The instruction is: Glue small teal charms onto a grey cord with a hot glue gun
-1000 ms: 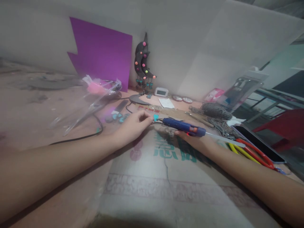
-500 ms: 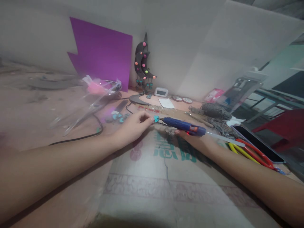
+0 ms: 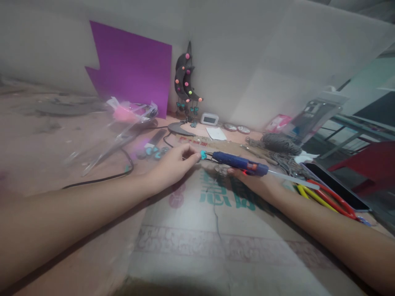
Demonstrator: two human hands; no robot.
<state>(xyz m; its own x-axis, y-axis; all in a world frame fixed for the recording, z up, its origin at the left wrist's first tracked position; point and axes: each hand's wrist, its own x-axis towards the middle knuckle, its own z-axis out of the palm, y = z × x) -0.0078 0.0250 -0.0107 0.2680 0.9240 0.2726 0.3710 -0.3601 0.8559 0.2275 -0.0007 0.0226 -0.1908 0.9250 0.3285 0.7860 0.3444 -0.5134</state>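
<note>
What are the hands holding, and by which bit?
The left hand pinches a blue piece by its edge. The right hand holds the glue gun from underneath; the exact spot is hidden.

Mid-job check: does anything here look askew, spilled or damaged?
No spill stands out, and the blue glue gun looks normal. Oddest is the purple sheet against the wall: its left edge is sharply notched, perhaps cut deliberately. Toward the right, loose yarn lies tangled beside the grey ball.
</note>
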